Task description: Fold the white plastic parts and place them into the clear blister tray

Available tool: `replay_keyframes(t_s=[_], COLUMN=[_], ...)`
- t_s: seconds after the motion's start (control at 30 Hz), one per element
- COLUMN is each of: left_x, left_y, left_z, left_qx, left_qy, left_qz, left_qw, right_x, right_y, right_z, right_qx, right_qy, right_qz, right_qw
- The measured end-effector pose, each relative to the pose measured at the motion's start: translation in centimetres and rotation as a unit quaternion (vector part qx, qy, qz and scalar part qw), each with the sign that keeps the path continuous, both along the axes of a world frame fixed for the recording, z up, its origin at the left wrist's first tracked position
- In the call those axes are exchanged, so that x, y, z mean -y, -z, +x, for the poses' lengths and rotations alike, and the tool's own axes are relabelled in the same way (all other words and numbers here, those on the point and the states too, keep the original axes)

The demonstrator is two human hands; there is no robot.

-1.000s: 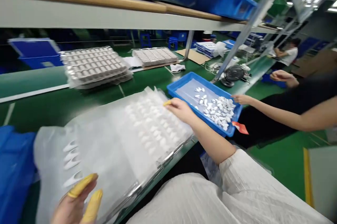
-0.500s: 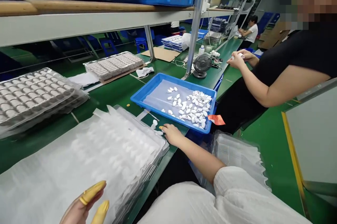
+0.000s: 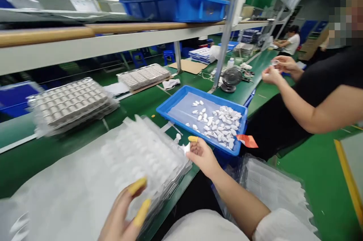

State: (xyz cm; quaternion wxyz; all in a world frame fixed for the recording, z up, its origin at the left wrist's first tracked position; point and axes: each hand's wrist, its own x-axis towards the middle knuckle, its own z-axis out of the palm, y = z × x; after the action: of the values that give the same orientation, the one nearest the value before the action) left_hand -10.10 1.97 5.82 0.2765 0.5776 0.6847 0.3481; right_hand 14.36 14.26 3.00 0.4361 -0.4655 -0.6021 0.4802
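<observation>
My right hand [image 3: 204, 156] is closed on a small white plastic part [image 3: 186, 148], pinched at the fingertips beside the covered tray stack. A yellow finger cot shows on its index finger. My left hand [image 3: 124, 210] hovers over the white sheet [image 3: 76, 180], its thumb and a finger apart, both in yellow finger cots, nothing between them. Under the sheet lie clear plastic trays [image 3: 181, 169]; what they hold is hidden. Another loose white part [image 3: 177, 138] lies on the green bench just beyond my right hand.
A blue tray [image 3: 173, 119] holds many white parts [image 3: 227, 125]; an orange tag [image 3: 247, 141] hangs at its corner. Filled tray stacks [image 3: 70, 101] stand at the back left. A black fan [image 3: 231, 78] sits behind. A co-worker's hands [image 3: 273, 73] hold something small at right.
My right hand has lifted from the bench with a white part in its fingertips. My left hand has moved right and up over the sheet. The whole view has shifted.
</observation>
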Motion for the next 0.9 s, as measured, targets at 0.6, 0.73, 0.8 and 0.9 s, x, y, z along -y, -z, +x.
replay_keyframes(t_s=[0.6,0.73,0.8,0.9], left_x=[2.1,2.4,2.5,2.7], left_y=[-0.9,-0.6,-0.6,-0.9], left_z=[0.8,0.6,0.5,0.3], left_qx=[0.168,0.224,0.266,0.299], left_qy=[0.088,0.088,0.095,0.088], left_qz=[0.004,-0.028,-0.045,-0.052], left_qw=[0.982,0.97,0.958,0.949], right_x=[6.8,6.0,5.2,4.3], right_y=[-3.8,-3.4,-3.2,-3.1], right_z=[-8.5,-9.1,-9.0,-8.5], right_qx=[0.035,0.018,-0.008,-0.045], right_qy=[-0.18,-0.184,-0.181,-0.163], right_qz=[-0.098,-0.092,-0.1,-0.124], right_qw=[0.978,0.978,0.978,0.978])
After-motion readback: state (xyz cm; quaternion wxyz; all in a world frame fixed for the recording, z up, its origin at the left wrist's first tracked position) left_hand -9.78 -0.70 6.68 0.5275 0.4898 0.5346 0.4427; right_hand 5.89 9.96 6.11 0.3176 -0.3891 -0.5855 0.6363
